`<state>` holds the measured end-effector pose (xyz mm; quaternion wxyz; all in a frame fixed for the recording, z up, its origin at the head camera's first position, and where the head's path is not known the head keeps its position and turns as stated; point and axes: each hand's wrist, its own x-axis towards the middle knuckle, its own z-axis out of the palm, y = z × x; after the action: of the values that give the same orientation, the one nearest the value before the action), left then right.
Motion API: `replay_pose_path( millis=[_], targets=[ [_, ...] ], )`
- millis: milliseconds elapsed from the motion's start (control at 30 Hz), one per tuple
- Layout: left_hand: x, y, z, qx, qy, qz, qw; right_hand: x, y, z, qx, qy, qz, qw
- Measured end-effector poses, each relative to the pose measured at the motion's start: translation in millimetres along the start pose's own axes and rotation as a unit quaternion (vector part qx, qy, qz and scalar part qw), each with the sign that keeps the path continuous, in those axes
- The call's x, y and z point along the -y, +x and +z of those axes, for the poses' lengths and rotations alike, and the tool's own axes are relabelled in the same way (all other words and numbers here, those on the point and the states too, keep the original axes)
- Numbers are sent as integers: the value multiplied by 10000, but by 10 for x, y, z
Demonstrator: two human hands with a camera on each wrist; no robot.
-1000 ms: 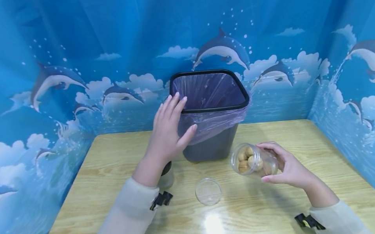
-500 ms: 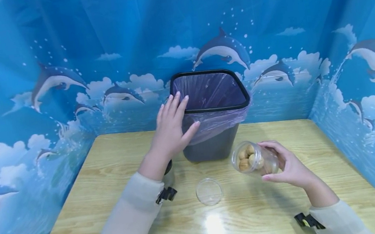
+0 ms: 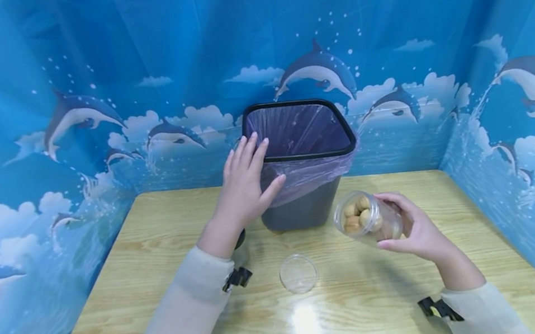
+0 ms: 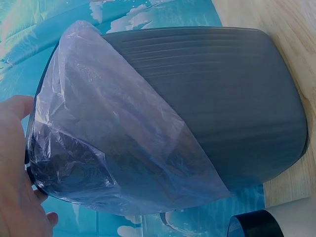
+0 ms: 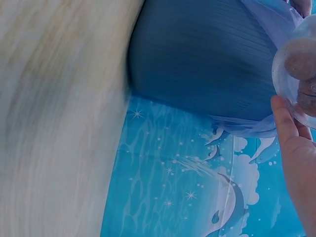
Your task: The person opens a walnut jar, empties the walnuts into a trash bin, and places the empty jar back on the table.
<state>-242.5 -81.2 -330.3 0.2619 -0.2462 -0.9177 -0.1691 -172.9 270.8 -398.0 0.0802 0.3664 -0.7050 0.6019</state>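
Clear jar (image 3: 390, 222), one, four-plus walnuts (image 3: 353, 224) inside, right hand (image 3: 419, 229) gripping; left hand (image 3: 244, 191), fingers extended, at one bin (image 3: 299, 208).

Head cam high, looks fwd/down; L/R wrist cams nr, both face same bin (image 3: 303, 206)

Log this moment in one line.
left hand: at bin rim; right hand: holds tilted clear jar, round tan pieces inside; clear disc: on table
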Motion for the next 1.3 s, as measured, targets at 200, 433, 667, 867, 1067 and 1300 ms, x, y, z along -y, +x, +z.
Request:
replay_pose_path(
  millis=[200,433,667,867,1067,1300],
  targets=[
    [-4,-6,11,-25,-20,-24,10000,21,29,-16,-127,0,-19,9999],
    [-29,-16,12,8,-32,-104,9999,52,89,-37,-333,59,44,9994],
    [-34,-21,16,23,-69,-130,9999,110,158,-92,-593,132,-55,9981],
    [-33,-24,15,28,-105,-145,9998,160,228,-135,-761,114,-148,9969],
    [-32,-26,-1,25,-127,-127,9998,200,349,-164,-1019,163,-487,9935],
    [-42,-19,-19,70,-86,-119,9999,343,559,-211,-1457,-143,-519,9879]
  ],
)
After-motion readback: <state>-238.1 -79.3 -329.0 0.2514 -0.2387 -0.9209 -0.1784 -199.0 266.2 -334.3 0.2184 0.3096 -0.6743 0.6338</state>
